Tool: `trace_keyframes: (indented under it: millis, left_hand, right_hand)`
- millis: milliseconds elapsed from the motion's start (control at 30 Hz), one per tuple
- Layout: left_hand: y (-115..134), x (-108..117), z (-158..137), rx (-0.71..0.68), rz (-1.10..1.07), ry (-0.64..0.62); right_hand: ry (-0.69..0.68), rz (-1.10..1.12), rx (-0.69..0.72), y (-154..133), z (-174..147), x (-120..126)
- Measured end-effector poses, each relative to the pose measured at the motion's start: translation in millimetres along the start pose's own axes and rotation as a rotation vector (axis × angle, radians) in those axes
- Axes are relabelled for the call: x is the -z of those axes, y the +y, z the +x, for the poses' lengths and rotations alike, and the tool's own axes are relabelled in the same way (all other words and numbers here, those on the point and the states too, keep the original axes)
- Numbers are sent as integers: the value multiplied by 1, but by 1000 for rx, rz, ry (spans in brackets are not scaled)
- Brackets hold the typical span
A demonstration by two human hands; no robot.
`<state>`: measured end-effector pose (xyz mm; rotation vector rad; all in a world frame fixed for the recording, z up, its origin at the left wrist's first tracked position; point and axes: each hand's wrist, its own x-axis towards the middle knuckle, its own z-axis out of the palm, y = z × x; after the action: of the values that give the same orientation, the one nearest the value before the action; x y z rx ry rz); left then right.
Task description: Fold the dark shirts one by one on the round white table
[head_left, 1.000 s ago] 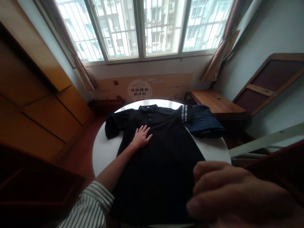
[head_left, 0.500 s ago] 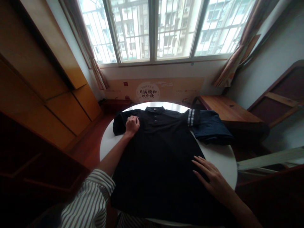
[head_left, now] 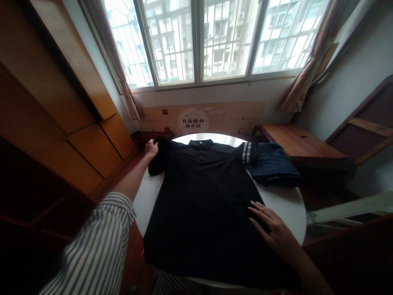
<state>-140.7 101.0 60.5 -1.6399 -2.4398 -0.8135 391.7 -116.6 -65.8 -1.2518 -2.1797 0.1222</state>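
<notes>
Presently, the shirt [head_left: 202,200] is spread across the frame's centre, its sleeve [head_left: 161,157] at centre left clasped by the left hand [head_left: 151,148]; at lower right, the right hand [head_left: 272,225] is laid on it, fingers parted. By too hard a tug, the shirt could be skewed.

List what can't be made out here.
All in the head view:
Left hand: exact finger placement on the black sleeve, lost against dark cloth.
Right hand: palm hidden by its own back.
White table: middle covered by the black shirt.
Pale collar mark: too small to identify.
</notes>
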Motion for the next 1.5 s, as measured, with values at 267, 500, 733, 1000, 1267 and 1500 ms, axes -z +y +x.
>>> trace_keyframes:
  millis: [267, 500, 733, 1000, 1267, 1500]
  left_hand:
    - [35, 36, -48, -181, -1, -95]
    - [36, 66, -274, -1051, -166, -815]
    - [-11, 79, -370, -1169, 37, -647]
    - [-43, 100, -351, -1141, -127, -568]
    - [-50, 97, -339, -858, -319, -521]
    - [-55, 116, -316, -789, -275, -703]
  right_hand:
    - [-14, -69, 25, 1, -1, -3]
    - [-176, -16, 264, -61, -12, 18]
    - [-348, -8, 431, -87, -37, 25]
    - [-213, -140, 565, -88, -55, 39]
    - [-155, -200, 503, -96, -45, 41]
    - [-119, -160, 307, -78, -36, 59]
